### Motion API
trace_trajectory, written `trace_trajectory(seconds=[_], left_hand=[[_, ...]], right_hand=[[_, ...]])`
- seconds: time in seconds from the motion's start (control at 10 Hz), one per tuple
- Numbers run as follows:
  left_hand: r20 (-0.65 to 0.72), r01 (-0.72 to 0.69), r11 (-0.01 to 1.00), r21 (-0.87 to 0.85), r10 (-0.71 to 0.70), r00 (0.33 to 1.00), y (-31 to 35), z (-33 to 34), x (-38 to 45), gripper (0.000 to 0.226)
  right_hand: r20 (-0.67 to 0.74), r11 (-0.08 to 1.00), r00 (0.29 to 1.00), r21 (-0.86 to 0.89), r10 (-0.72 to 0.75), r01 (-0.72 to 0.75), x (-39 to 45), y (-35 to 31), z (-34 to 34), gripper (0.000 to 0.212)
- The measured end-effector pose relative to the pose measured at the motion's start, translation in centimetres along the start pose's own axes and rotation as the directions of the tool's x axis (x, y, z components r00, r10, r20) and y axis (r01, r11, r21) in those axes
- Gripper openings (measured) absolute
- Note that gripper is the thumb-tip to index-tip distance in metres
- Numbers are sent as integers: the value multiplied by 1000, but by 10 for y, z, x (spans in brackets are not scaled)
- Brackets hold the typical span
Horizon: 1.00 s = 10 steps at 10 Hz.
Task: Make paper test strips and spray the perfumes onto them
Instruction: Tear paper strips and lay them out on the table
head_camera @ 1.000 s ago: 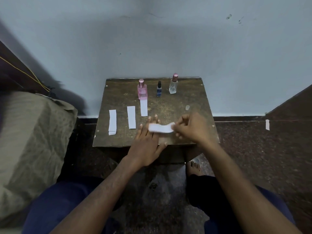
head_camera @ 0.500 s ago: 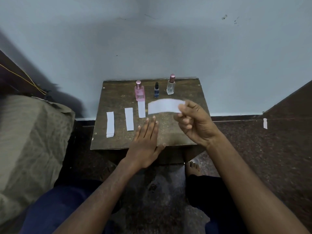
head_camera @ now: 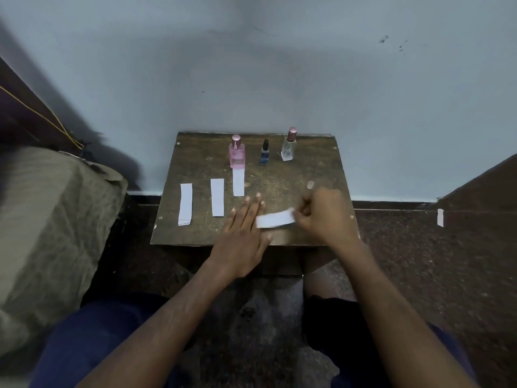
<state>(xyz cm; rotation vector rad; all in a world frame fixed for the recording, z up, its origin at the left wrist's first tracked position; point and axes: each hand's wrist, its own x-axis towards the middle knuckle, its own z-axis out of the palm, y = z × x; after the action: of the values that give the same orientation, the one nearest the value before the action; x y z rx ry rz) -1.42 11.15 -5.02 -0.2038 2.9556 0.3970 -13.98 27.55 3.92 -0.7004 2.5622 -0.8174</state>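
Note:
On a small dark wooden table (head_camera: 316, 169) stand a pink perfume bottle (head_camera: 237, 152), a small dark blue bottle (head_camera: 264, 152) and a clear bottle with a pink cap (head_camera: 289, 145) in a row at the back. Three white paper strips lie flat: a left strip (head_camera: 185, 204), a middle strip (head_camera: 217, 197) and one strip (head_camera: 238, 182) just in front of the pink bottle. My right hand (head_camera: 324, 217) pinches a further white strip (head_camera: 275, 219) by its right end, low over the table. My left hand (head_camera: 243, 233) lies flat, fingers spread, its index side touching that strip.
A small clear cap (head_camera: 310, 185) lies on the table behind my right hand. A cushion covered in olive cloth (head_camera: 53, 225) sits to the left. A scrap of white paper (head_camera: 440, 217) lies on the ledge at right. The wall rises directly behind the table.
My right hand, which had lifted the strip up toward the bottles half a second ago, has brought it back down beside my left hand. The left hand has stayed flat.

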Motion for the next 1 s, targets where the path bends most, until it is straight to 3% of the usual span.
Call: trace_trajectory(seconds=[0.1,0.2,0.3,0.4,0.5,0.6,0.7,0.8,0.9,1.0], left_hand=[[5,-3,1000,3,3,1000,0,-1,0,75],[11,6,1000,-8,-6,1000,-1,1,0,76],[6,-6,1000,-6,6,1000,-1,1,1,76],[0,-3,1000,-22,3,1000,-1,-1,1,75],[-11,-8,999,-41,7,1000,-1,-1,1,73],[-9,-13,999,-48,13,1000,-1,-2,1,77],[-66,-40,990,-137,31,997,-5,-7,5,68],[-206,-38,897,-441,-60,977,-5,-27,9,45],[-128,80,638,-766,-273,953,-3,-47,10,31],[17,148,412,-899,-305,952,0,-56,8,39]], right_hand=[[-99,922,995,386,5,34,-4,0,-2,17],[136,130,975,985,-175,-114,-9,-12,-15,23],[219,378,970,911,-108,-164,-3,-12,-10,23],[-10,981,997,178,81,-78,4,-3,1,24],[179,410,976,905,-122,-115,2,-2,-6,19],[197,-349,848,848,-492,-400,-2,-7,-15,26],[325,458,933,861,-157,-223,3,-3,-6,15],[138,912,987,390,76,-125,6,9,4,15],[150,897,986,424,67,-125,5,11,2,14],[165,895,985,433,42,-111,6,10,1,11]])
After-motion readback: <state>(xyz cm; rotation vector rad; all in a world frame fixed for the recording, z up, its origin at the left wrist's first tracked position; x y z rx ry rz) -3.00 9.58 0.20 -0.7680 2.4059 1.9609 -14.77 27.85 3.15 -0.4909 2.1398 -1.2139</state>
